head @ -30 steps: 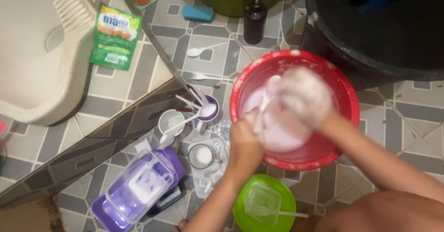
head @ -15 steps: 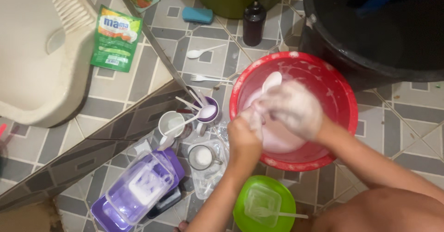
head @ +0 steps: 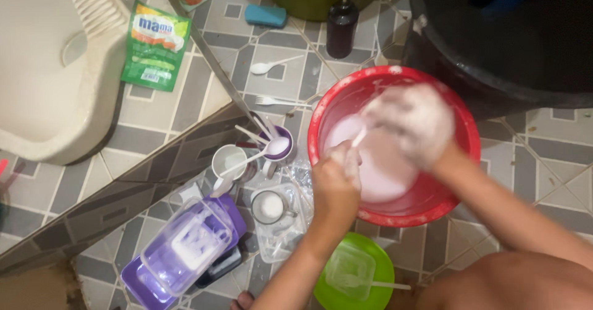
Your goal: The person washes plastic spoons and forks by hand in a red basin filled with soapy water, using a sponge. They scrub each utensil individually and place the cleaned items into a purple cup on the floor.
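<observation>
A red basin [head: 460, 168] with soapy whitish water stands on the tiled floor. Over it, my left hand [head: 335, 183] grips the handle of a white plastic spoon [head: 358, 138]. My right hand [head: 412, 122], covered in foam, is closed around the spoon's bowl end, which it hides. Both hands are above the water, near the basin's left half.
Left of the basin stand white and purple mugs [head: 230, 160] with spoons, a glass cup [head: 270, 206] and clear and purple containers [head: 185, 251]. A green plate [head: 380, 267] holds a clear lid and fork. A spoon [head: 267, 67], fork [head: 275, 102], dark bottle [head: 341, 27], green soap pouch [head: 153, 45] and black tub [head: 506, 32] lie farther off.
My foamy right hand slid up along the spoon and now covers its bowl, which showed half a second ago. My left hand stayed on the handle.
</observation>
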